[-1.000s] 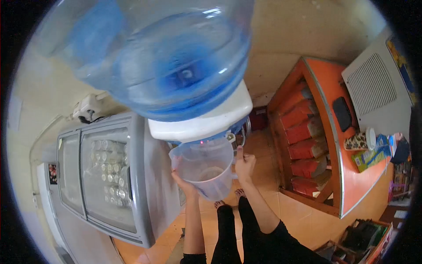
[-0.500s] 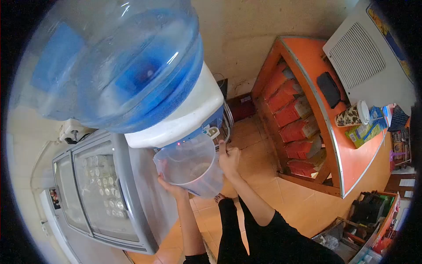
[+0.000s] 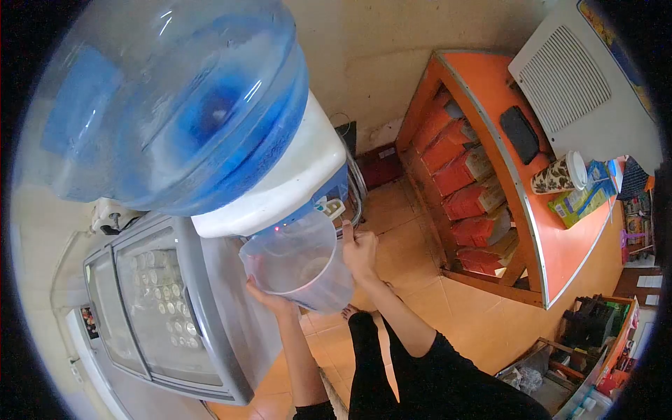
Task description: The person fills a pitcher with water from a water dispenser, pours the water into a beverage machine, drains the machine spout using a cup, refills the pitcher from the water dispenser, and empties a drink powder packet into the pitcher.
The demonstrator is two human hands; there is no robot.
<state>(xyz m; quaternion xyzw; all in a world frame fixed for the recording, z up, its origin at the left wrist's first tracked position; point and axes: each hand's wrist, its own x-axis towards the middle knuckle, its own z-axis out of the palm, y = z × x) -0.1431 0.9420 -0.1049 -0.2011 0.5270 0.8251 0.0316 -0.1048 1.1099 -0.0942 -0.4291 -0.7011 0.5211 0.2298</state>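
A translucent plastic pitcher [image 3: 323, 285] is held tilted in front of the white water dispenser [image 3: 280, 183], with its wide mouth facing up toward me. My right hand [image 3: 360, 253] is closed at the pitcher's right side, thumb up; the part it grips is hidden behind the fingers. Against the lower left wall of the pitcher rests my left hand [image 3: 271, 299], its fingers curled around the side. A large clear blue water bottle [image 3: 203, 119] sits upside down on the dispenser. Small red lights glow on the dispenser's front, just above the pitcher's rim.
To the left stands a glass-topped chest freezer [image 3: 157, 301] with several cans inside. An orange cabinet [image 3: 483, 175] on the right holds red packets; a patterned cup [image 3: 556, 175], a dark phone-like object [image 3: 519, 133] and a green packet [image 3: 581, 203] lie on top. Tiled floor [image 3: 413, 308] spreads below.
My view has shifted slightly, so the dispenser and bottle appear farther left. Both hands keep hold of the pitcher, which stays in front of the dispenser.
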